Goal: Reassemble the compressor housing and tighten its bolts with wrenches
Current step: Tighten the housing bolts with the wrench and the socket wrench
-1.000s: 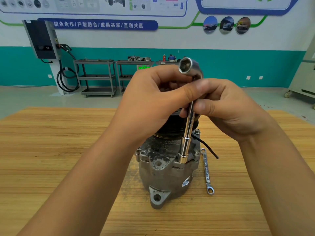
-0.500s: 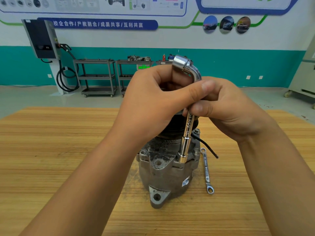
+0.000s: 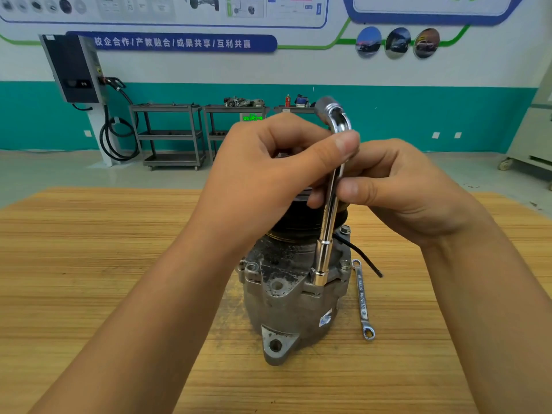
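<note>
Chrome socket wrench [image 3: 328, 222] in both hands: pinches the shaft under its bend with left hand [image 3: 268, 174], thumb pressed across the metal; curls right hand [image 3: 412, 192] thumb and fingers round the shaft just below. Holds it upright, lower socket seated on the top flange of the grey compressor housing [image 3: 286, 306], upright on the wooden table [image 3: 119, 264]. Just right of the housing: ring spanner [image 3: 363, 297] flat on the wood, black cable [image 3: 363, 256] trailing from the body.
</note>
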The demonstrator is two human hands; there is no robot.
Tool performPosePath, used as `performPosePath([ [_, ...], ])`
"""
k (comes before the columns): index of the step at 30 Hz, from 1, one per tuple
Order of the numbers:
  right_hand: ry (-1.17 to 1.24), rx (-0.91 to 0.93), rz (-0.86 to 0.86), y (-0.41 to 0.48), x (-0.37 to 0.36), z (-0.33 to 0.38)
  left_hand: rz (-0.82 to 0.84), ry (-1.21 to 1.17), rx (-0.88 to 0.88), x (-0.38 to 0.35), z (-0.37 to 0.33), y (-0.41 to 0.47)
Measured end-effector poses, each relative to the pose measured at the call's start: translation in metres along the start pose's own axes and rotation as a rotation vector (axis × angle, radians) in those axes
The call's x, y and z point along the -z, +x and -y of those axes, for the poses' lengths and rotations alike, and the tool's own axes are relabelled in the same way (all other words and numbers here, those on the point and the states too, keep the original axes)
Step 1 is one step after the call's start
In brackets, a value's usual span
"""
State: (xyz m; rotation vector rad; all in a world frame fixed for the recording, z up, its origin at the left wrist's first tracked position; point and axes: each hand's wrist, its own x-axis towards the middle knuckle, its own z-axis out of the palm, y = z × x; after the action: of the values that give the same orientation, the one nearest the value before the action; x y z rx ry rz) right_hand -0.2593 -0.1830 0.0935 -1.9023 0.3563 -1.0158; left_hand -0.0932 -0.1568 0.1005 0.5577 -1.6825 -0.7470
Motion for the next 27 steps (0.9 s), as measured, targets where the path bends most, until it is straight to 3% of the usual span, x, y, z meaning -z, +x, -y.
performPosePath([
  [5, 0.023, -0.009, -0.009, 0.0004, -0.0013, 0.0002, 0.009, 0.081, -0.003, 0.0023, -0.0019, 0.0002],
  [12, 0.013, 0.003, -0.055, 0.0014, -0.0033, -0.0008, 0.031, 0.015, -0.019, 0.0014, -0.0026, -0.0004],
  [27, -0.073, 0.012, -0.092, 0.0024, -0.0031, -0.0032, -0.062, 0.028, 0.008, -0.0036, -0.0019, 0.0001],
])
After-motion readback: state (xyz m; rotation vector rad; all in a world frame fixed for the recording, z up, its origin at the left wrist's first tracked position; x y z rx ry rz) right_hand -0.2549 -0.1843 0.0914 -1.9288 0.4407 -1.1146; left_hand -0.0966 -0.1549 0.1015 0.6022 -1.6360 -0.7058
